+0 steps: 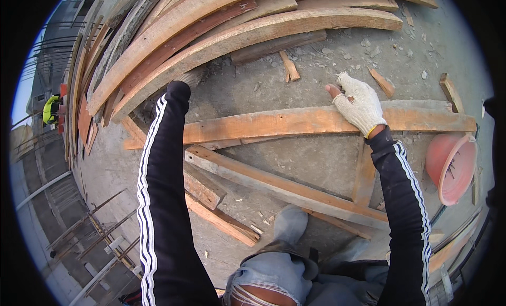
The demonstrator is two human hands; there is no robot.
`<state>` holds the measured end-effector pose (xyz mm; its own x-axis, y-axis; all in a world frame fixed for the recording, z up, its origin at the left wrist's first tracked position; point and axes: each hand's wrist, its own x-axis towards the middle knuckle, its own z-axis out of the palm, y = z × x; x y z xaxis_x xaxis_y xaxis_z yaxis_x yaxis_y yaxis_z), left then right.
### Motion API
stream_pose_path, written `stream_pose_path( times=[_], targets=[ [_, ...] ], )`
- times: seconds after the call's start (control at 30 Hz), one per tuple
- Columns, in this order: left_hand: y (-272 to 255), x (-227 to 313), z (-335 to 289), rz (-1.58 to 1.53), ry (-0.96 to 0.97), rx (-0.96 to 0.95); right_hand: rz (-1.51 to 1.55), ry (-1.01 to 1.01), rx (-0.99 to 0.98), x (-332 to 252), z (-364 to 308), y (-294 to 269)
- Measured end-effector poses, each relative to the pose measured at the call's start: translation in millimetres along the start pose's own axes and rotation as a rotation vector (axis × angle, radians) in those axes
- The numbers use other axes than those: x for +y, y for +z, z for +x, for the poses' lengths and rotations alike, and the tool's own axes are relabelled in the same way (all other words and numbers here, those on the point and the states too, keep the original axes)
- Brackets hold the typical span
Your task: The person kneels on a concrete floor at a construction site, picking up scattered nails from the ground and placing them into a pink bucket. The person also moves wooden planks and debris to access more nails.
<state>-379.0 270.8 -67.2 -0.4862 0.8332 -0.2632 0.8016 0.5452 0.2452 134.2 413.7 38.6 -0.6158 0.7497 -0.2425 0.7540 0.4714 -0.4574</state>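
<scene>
My right hand (361, 101), in a white knit glove with the thumb tip bare, is over the right part of a long wooden beam (263, 125). Its thumb stands apart from the other fingers, and nothing shows in its grasp. Whether it touches the beam I cannot tell. My left arm (167, 200), in a black sleeve with white stripes, reaches forward to the near edge of a lumber pile (211, 48). The cuff hides that hand's fingers. Nearer to me, a second beam (284, 185) slants below the long one.
A pink plastic bucket (450, 166) with nails in it leans at the right. Short offcuts (216, 219) and wood chips lie on the concrete floor (316, 158). Rods and pipes (100, 237) are at the left, with a person in a bright yellow-green top (51, 110) farther off.
</scene>
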Motion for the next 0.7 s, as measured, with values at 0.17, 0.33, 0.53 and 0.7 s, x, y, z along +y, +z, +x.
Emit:
stream_pose_path(
  times=[0.17, 0.33, 0.53, 0.7],
  targets=[
    [22, 28, -23, 0.135, 0.054, 0.116, -0.003, 0.004, -0.002, -1, 0, -3],
    [23, 42, -38, 0.052, 0.011, 0.093, 0.02, 0.011, -0.021, -3, -2, -3],
    [35, 37, -36, -0.037, 0.042, -0.003, -0.002, 0.008, 0.016, -1, 2, -1],
    [58, 31, -49, -0.152, -0.064, -0.054, 0.024, -0.016, 0.011, 1, 1, 0]
  ],
)
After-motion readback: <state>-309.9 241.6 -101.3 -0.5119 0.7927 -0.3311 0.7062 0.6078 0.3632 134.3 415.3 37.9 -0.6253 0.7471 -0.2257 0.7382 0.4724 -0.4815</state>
